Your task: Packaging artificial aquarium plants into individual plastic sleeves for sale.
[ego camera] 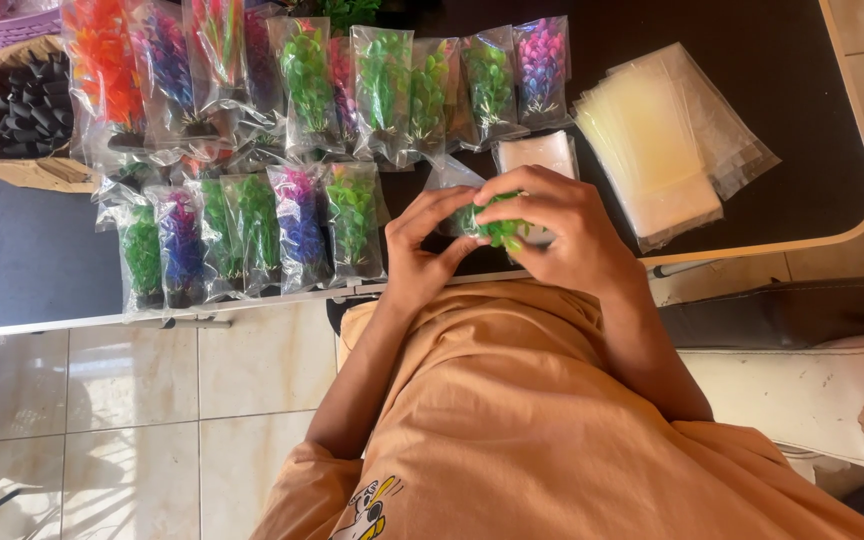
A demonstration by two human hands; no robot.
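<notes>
Your 2 hands on 1 green plastic plant (pixel 492 228)
Your left hand (pixel 420 250) and right hand (pixel 562 235) pinch it together, fingers closed narrow around it, beside bagged plants (pixel 252 235) on the dark table (pixel 782 100).

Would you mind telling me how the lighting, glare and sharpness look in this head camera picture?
Head view: strong daylight washes out the tiled floor; glare streaks the clear sleeves of the bagged plastic plants and the stack of empty bags. The dark table stays evenly lit. Both hands, left hand and right hand, and the green plant are sharp, without motion blur; the table's edges bow slightly.
</notes>
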